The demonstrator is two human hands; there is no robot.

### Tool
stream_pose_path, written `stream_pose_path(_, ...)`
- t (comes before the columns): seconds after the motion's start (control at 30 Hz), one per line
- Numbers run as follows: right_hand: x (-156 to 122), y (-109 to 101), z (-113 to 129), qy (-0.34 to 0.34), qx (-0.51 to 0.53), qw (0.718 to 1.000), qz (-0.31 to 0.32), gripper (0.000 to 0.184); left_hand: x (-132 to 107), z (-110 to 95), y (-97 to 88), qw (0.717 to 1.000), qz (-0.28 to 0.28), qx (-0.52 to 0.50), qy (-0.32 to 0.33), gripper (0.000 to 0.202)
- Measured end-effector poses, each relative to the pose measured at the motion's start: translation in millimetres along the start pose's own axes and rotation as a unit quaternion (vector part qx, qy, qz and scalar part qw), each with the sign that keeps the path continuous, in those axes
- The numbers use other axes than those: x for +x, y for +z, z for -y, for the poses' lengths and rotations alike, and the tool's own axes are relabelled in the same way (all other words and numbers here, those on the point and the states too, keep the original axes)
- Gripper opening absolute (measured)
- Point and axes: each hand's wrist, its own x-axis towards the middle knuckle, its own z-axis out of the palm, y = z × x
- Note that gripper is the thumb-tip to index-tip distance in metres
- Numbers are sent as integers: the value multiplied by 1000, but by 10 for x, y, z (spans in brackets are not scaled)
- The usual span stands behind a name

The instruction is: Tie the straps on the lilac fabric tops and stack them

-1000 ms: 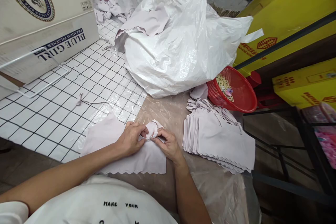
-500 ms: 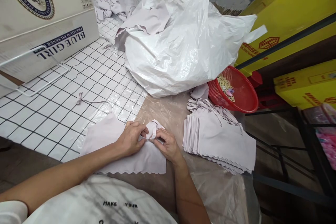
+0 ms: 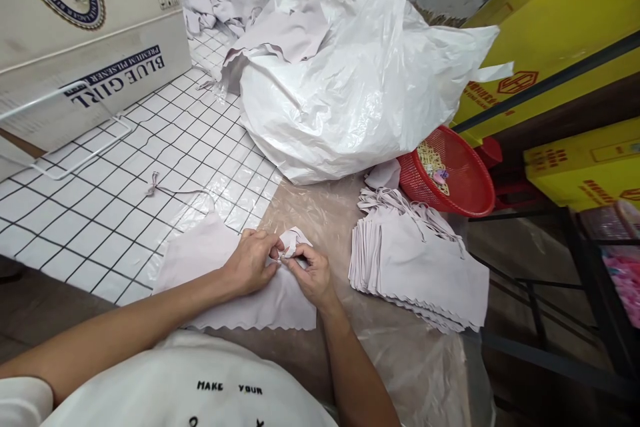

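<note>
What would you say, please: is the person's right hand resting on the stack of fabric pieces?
No, the right hand pinches the pale fabric, and the stack lies apart to its right.

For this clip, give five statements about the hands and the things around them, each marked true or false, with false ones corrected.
1. The left hand and right hand both touch the pale cloth. True.
2. The cloth stack lies left of the hands. False: it lies to their right.
3. The basket near the cloth stack is green. False: it is red.
4. The white plastic bag stands beyond the hands. True.
5. The BLUE GIRL carton stands left of the white plastic bag. True.
</note>
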Motion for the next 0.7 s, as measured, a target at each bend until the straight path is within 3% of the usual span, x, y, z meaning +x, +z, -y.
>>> stream_pose_path(0.2,18,-30,-35,47,42,998,-7,23,-17,34,0,1000,-9,-2,22,10)
stream_pose_path(0.33,9,-25,-7,49,64,997,2,21,-16,25,-1,1000,-9,13,19,13)
stream_pose_path(0.53,36,-111,222,113,213,970,2,30,-17,-24,-31,999,16,19,35,15)
stream_pose_path(0.7,308,-326,450,101,195,975,-22,32,-17,-35,-15,998,17,38,50,13)
